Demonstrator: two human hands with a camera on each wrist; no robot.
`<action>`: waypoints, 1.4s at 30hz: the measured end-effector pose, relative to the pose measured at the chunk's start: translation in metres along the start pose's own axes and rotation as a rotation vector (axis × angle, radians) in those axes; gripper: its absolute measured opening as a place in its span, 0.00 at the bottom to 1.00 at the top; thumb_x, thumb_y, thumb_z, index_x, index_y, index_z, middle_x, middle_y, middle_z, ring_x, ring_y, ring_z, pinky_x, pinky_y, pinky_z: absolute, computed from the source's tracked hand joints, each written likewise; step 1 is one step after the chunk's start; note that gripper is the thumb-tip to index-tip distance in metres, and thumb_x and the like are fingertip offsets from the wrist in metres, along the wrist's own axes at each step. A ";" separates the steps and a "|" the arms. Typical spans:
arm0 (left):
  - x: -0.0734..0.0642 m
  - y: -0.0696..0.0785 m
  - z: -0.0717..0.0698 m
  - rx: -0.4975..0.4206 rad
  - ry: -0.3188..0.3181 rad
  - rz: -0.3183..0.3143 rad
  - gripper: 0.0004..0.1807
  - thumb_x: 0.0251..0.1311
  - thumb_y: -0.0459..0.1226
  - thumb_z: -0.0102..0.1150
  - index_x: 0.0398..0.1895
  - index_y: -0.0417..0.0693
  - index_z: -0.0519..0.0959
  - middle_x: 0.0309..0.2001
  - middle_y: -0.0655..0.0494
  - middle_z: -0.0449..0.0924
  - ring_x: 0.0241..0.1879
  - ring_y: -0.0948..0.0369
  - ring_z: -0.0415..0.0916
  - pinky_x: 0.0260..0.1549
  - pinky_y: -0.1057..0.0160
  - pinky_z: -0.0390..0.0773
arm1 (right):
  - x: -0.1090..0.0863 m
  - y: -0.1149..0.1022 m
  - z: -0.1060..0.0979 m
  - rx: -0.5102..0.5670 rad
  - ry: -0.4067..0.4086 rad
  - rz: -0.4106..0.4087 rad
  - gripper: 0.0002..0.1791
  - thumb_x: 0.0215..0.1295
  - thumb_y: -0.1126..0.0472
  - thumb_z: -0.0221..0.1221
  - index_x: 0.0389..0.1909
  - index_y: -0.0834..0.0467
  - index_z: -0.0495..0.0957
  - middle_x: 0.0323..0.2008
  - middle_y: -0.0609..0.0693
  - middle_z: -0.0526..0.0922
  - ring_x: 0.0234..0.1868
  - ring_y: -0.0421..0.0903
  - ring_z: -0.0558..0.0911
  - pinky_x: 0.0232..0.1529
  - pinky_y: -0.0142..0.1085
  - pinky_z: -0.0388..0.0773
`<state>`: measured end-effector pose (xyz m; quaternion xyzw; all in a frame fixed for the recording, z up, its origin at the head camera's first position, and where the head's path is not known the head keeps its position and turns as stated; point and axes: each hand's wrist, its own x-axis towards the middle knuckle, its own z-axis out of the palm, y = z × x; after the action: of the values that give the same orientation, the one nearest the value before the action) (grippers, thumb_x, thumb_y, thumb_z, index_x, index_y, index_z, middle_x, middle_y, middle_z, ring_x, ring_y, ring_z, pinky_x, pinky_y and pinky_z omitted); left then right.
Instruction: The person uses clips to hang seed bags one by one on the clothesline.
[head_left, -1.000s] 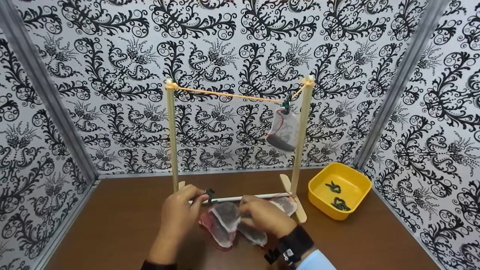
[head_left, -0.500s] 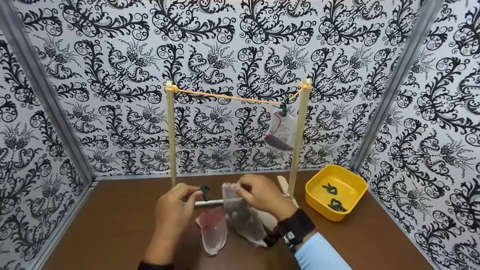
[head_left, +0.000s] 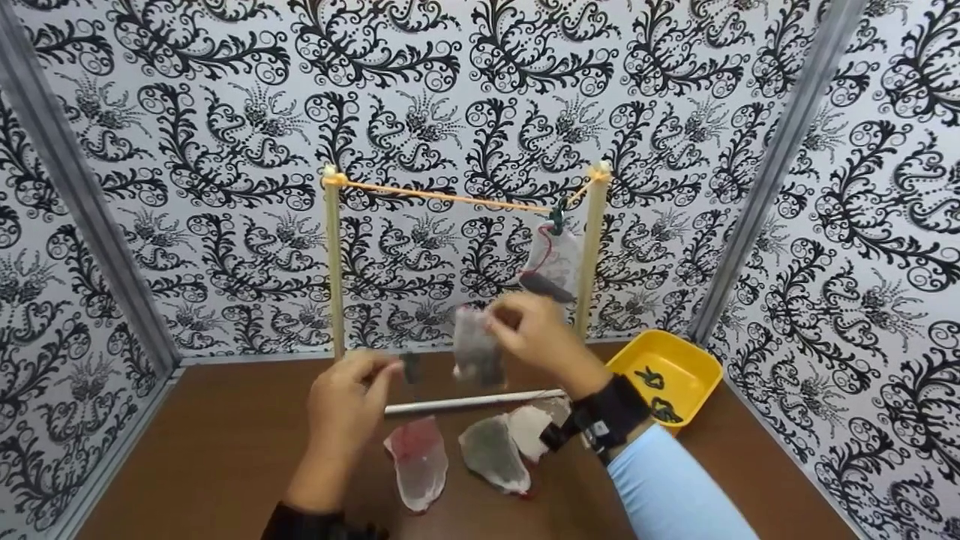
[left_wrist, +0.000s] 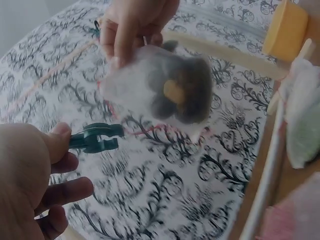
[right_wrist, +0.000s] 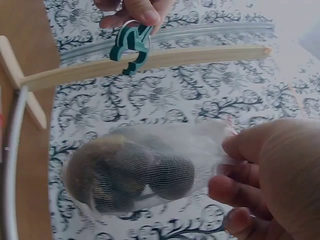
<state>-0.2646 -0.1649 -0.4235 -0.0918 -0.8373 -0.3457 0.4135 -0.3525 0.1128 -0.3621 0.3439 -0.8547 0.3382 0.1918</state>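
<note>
My right hand [head_left: 540, 334] pinches the gathered top of a white mesh bag [head_left: 478, 349] and holds it up above the table, below the string. Several dark round pieces and a yellowish one show through the mesh bag [right_wrist: 135, 170] in the right wrist view. My left hand [head_left: 349, 401] pinches the handle end of a green plastic clip [left_wrist: 97, 137] between thumb and forefinger; its other fingers are loosely bent. The clip's prongs face toward the bag, with a gap between them. Another mesh bag [head_left: 555, 251] hangs by a green clip [head_left: 556, 215] at the string's right end.
An orange string [head_left: 450, 197] spans two wooden posts [head_left: 334, 262], joined low down by a white rod [head_left: 472, 401]. In front lie a pink-and-white mesh bag [head_left: 420, 465], a greenish one [head_left: 495, 454] and pale ones. A yellow tub [head_left: 686, 367] with green clips stands right.
My right hand has picked the mesh bag up from the pile on the table and raised it toward the string. My left hand keeps the clip, rising slightly.
</note>
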 end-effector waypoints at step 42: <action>0.209 0.112 0.020 -0.068 -0.193 -0.143 0.08 0.76 0.47 0.73 0.47 0.55 0.91 0.47 0.57 0.92 0.42 0.58 0.84 0.41 0.58 0.84 | 0.088 -0.039 -0.072 0.015 0.261 0.217 0.03 0.79 0.62 0.69 0.48 0.55 0.87 0.46 0.49 0.93 0.45 0.44 0.90 0.47 0.37 0.92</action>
<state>-0.3615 -0.0963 -0.2176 -0.0787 -0.8653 -0.3920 0.3022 -0.3786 0.1025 -0.2450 0.2040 -0.8522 0.4050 0.2609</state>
